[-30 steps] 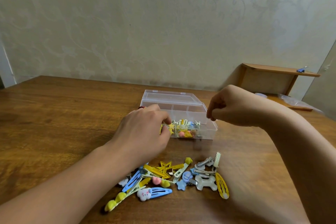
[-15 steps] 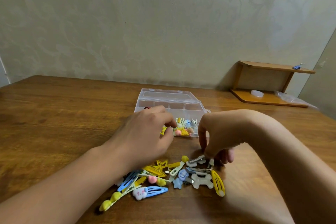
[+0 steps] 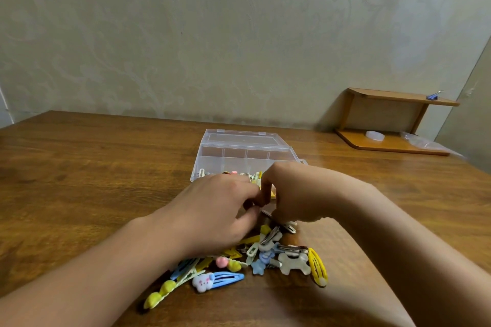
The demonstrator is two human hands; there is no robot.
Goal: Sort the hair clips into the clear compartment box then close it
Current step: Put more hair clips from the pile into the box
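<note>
Left hand (image 3: 215,210) and right hand (image 3: 295,194): knuckles touching, no passage between. Directly beyond them: clear compartment box (image 3: 247,156), lid open and laid back, near compartments partly filled. Just below the fingers: loose pile of hair clips (image 3: 255,260). Bare wooden table (image 3: 93,167) outward of either hand. Far beyond the right hand: small wooden shelf (image 3: 393,119).

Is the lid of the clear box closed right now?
No, the clear box stands open, lid folded back toward the wall, with clips visible in its front compartments.

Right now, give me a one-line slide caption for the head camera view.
Two hands meet over a pile of hair clips before an open clear box on a wooden table.
</note>
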